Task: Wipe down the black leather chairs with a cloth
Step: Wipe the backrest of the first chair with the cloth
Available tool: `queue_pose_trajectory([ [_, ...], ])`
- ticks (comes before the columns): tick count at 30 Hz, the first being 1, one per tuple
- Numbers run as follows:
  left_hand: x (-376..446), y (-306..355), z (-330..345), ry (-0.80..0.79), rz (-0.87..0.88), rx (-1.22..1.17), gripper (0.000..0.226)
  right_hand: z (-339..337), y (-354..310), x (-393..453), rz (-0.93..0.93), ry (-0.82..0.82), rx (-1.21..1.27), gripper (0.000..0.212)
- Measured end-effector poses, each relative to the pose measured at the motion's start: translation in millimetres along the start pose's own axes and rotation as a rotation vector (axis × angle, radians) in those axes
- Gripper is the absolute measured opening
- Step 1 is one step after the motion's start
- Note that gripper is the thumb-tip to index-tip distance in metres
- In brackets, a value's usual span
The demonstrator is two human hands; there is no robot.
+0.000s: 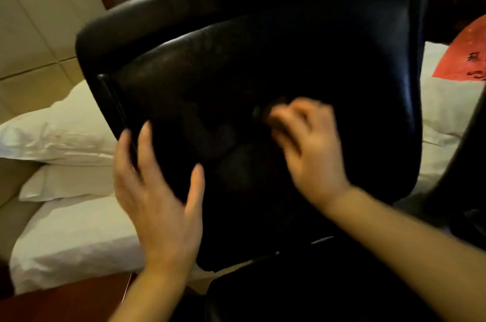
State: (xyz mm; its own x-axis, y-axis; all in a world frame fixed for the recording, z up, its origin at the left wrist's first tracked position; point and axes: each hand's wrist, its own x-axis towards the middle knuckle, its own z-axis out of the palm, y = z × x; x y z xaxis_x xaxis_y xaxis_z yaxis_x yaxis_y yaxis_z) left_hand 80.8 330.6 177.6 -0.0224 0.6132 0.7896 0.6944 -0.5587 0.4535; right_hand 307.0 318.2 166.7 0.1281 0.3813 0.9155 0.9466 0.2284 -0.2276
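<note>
Head view shows me a black leather chair (pixel 263 40) filling most of the frame, its padded back a broad, rounded-cornered slab with a thick rolled border and a faintly grained, glossy panel inside it. The back leans tilted, its long axis running from beside my wrists up and away to the far rolled edge.

My left hand (pixel 155 195) lies flat on the panel's near left edge, fingers straight and spread wide, the fingertips just past a dark trim strip.

My right hand (pixel 310 148) is smeared by motion. Its fingers curl over something dark on the leather just beyond the knuckles, with a small greenish speck (pixel 255 112) beside them. I take that for the cloth, but I cannot tell its shape or outline against the black.

Left of my left hand lie white pillows (pixel 60 127) and rumpled white bedding (pixel 73 240), soft and creased, with a pale panelled wall (pixel 39 27) above. Right of my right hand, a red printed sheet (pixel 465 58) is cut off by the frame edge.
</note>
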Motion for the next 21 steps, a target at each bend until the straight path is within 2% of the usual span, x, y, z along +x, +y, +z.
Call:
queue_pose_trajectory([
  [2, -27, -18, 5, -0.073, -0.219, -0.058, 0.094, 16, -6, -64, -0.201, -0.255, -0.013, 0.047],
  [4, -41, -27, 16, -0.161, -0.192, -0.064, 0.101, 11, 1, -100, -0.38, -0.466, -0.044, 0.047],
  [6, -45, -30, 25, -0.189, -0.135, -0.062, 0.102, 4, 8, -96, -0.463, -0.519, -0.052, 0.038],
  [7, -45, -30, 27, -0.185, -0.141, -0.071, 0.102, 0, 8, -86, -0.48, -0.485, -0.048, 0.036],
  [9, -48, -31, 28, -0.181, -0.16, -0.116, 0.099, -7, 3, -51, -0.396, -0.299, -0.055, 0.034],
  [12, -49, -36, 24, -0.186, -0.157, -0.166, 0.096, -24, -1, 23, -0.083, 0.034, -0.104, 0.032],
  [15, -49, -36, 21, -0.195, -0.169, -0.214, 0.095, -21, -10, 73, 0.158, 0.185, -0.09, 0.033],
  [17, -48, -35, 20, -0.194, -0.175, -0.216, 0.095, 2, -25, 64, 0.142, 0.171, -0.073, 0.034],
  [18, -48, -36, 20, -0.194, -0.176, -0.217, 0.094, 17, -35, 45, 0.082, 0.108, -0.044, 0.035],
  [21, -50, -39, 19, -0.213, -0.186, -0.253, 0.078, 46, -54, -43, -0.137, -0.209, 0.022, 0.043],
])
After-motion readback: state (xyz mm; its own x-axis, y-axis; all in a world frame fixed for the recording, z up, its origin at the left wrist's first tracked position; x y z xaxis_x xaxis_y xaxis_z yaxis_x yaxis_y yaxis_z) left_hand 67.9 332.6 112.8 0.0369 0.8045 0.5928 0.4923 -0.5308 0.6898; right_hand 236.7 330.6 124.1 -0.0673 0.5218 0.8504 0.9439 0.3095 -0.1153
